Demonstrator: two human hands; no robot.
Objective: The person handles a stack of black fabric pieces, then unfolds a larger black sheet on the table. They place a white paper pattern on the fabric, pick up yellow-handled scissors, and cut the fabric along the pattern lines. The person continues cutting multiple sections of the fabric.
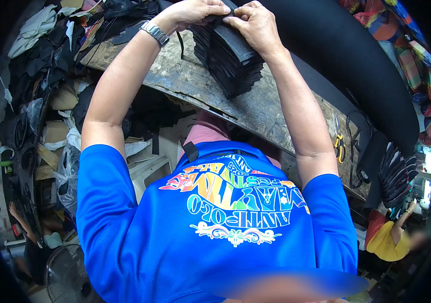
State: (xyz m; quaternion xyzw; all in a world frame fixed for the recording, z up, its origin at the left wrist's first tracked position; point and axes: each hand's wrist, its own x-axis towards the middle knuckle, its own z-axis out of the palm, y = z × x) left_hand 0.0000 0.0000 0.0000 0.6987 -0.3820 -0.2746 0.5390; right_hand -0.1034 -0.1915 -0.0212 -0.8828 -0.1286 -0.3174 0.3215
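finely textured stack point(229, 60), rough wooden table point(172, 78)

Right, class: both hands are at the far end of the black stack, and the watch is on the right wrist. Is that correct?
Not quite: the head view shows the watch on the left wrist. Both hands are indeed at the black stack's far end.

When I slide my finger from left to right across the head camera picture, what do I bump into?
Fan → watch → left hand → right hand → yellow-handled tool → yellow shirt.
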